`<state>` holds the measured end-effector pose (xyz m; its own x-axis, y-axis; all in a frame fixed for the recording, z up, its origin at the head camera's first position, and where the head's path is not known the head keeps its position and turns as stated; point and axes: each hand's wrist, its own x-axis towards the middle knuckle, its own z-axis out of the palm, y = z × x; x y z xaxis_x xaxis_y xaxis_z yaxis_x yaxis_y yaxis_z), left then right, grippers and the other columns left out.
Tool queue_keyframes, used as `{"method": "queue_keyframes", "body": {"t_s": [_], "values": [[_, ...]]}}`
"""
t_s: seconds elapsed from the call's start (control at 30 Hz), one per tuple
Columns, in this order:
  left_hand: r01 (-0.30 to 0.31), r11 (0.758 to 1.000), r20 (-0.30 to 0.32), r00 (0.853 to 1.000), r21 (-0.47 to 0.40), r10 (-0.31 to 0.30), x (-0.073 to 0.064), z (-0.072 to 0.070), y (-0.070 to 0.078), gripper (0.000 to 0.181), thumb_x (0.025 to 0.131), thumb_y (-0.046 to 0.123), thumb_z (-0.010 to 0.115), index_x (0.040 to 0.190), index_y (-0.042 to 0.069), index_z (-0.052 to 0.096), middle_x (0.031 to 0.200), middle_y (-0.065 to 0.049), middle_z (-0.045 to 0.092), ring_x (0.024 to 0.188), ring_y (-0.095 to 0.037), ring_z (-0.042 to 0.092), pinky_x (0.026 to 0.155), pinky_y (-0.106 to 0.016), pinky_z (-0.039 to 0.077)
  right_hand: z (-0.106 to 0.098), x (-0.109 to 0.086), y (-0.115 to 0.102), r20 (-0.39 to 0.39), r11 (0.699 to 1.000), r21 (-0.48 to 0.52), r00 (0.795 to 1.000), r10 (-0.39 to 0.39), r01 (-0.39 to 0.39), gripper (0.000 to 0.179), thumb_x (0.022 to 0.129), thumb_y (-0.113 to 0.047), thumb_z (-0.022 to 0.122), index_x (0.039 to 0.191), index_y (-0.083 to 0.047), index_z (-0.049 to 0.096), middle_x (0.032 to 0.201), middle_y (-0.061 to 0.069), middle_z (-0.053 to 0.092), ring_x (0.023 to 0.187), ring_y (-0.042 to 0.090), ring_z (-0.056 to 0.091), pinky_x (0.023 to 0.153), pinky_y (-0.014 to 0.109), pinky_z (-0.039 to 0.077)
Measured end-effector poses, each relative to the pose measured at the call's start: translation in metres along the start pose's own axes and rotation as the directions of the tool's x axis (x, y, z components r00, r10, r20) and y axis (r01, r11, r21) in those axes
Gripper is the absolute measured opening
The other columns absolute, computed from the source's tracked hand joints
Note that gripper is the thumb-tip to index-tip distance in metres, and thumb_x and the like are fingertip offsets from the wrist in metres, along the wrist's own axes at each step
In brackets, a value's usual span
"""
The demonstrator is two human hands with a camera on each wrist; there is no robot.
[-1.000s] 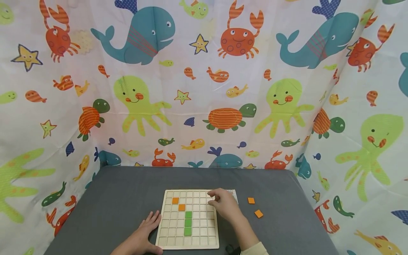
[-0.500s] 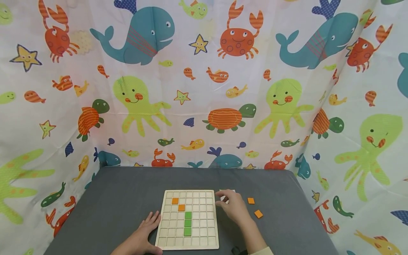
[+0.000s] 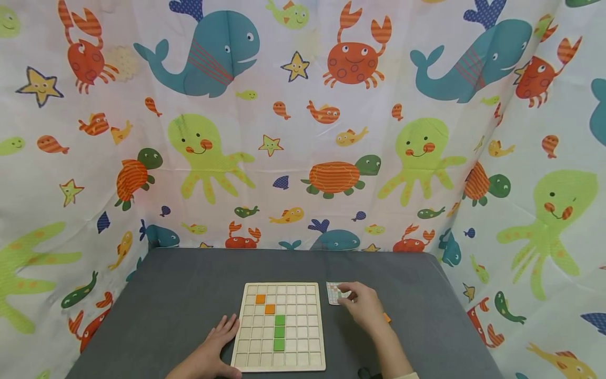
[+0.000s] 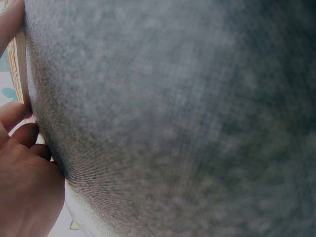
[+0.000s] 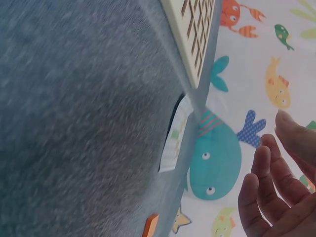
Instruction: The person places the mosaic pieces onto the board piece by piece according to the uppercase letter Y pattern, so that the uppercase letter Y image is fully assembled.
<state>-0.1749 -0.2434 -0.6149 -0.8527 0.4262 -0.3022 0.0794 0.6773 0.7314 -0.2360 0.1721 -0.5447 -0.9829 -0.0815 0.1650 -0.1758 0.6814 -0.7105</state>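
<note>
A pale wooden grid board lies on the grey table. Two orange square tiles and a column of three green square tiles sit in its cells. My left hand rests along the board's left edge, fingers spread and thumb at the near corner; the left wrist view shows its fingers against the board's side. Over the right end of a small printed card hovers my right hand. Its fingers are loosely bent with nothing between them, apart from the card in the right wrist view.
One loose orange tile peeks out beside my right hand; an orange tile also shows low in the right wrist view. A dark object sits by the right forearm. A sea-animal curtain encloses the table.
My right hand has moved right, from above the board's far right corner to the card, uncovering the card's left part and covering one loose orange tile. The left hand and board stay put.
</note>
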Motion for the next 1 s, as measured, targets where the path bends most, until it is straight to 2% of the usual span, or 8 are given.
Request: {"method": "queue_keyframes", "body": {"t_s": [0.1, 0.3, 0.6, 0.77, 1.0], "values": [[0.01, 1.0, 0.003, 1.0, -0.007, -0.01, 0.0, -0.001, 0.001, 0.12, 0.071, 0.05, 0.088, 0.159, 0.001, 0.024, 0.166, -0.027, 0.009, 0.15, -0.054, -0.002, 0.112, -0.078, 0.006, -0.003, -0.002, 0.004, -0.01, 0.999, -0.017, 1.0, 0.029, -0.029, 0.03, 0.082, -0.006, 0.082, 0.11, -0.014, 0.077, 0.101, 0.005, 0.074, 0.081, 0.014, 0.064, 0.061, 0.025, 0.05], [-0.014, 1.0, 0.009, 1.0, 0.012, 0.014, -0.001, 0.0, 0.003, 0.117, 0.073, 0.044, 0.088, 0.159, -0.002, 0.023, 0.166, -0.029, 0.01, 0.149, -0.057, -0.002, 0.11, -0.08, 0.008, -0.01, -0.005, 0.013, -0.005, 0.996, -0.027, 0.997, 0.082, -0.082, 0.031, 0.082, -0.005, 0.082, 0.111, -0.015, 0.077, 0.099, 0.006, 0.073, 0.081, 0.012, 0.063, 0.062, 0.027, 0.05], [0.023, 1.0, 0.015, 1.0, 0.011, -0.023, 0.002, -0.001, 0.003, 0.118, 0.071, 0.044, 0.089, 0.159, 0.0, 0.024, 0.166, -0.028, 0.011, 0.15, -0.056, 0.0, 0.11, -0.079, 0.008, -0.021, -0.008, 0.028, -0.04, 0.995, -0.038, 0.995, 0.095, -0.096, 0.029, 0.081, -0.009, 0.084, 0.109, -0.015, 0.078, 0.104, 0.006, 0.075, 0.083, 0.013, 0.064, 0.068, 0.03, 0.053], [0.018, 1.0, 0.018, 1.0, 0.005, -0.018, 0.001, -0.001, 0.001, 0.118, 0.072, 0.045, 0.089, 0.159, 0.001, 0.023, 0.167, -0.027, 0.01, 0.15, -0.055, -0.001, 0.111, -0.079, 0.008, -0.028, -0.008, 0.037, -0.05, 0.989, -0.068, 0.991, 0.125, -0.128, 0.031, 0.081, -0.011, 0.085, 0.11, -0.015, 0.078, 0.107, 0.004, 0.075, 0.087, 0.016, 0.065, 0.074, 0.033, 0.055], [0.042, 0.999, 0.009, 0.999, 0.008, -0.042, 0.002, -0.001, 0.002, 0.121, 0.069, 0.048, 0.089, 0.159, 0.001, 0.024, 0.167, -0.025, 0.011, 0.151, -0.053, -0.001, 0.112, -0.078, 0.008, -0.037, -0.012, 0.053, -0.055, 0.975, -0.12, 0.982, 0.18, -0.185, 0.033, 0.081, -0.013, 0.086, 0.112, -0.011, 0.077, 0.105, 0.008, 0.074, 0.086, 0.019, 0.065, 0.073, 0.039, 0.054]]}}
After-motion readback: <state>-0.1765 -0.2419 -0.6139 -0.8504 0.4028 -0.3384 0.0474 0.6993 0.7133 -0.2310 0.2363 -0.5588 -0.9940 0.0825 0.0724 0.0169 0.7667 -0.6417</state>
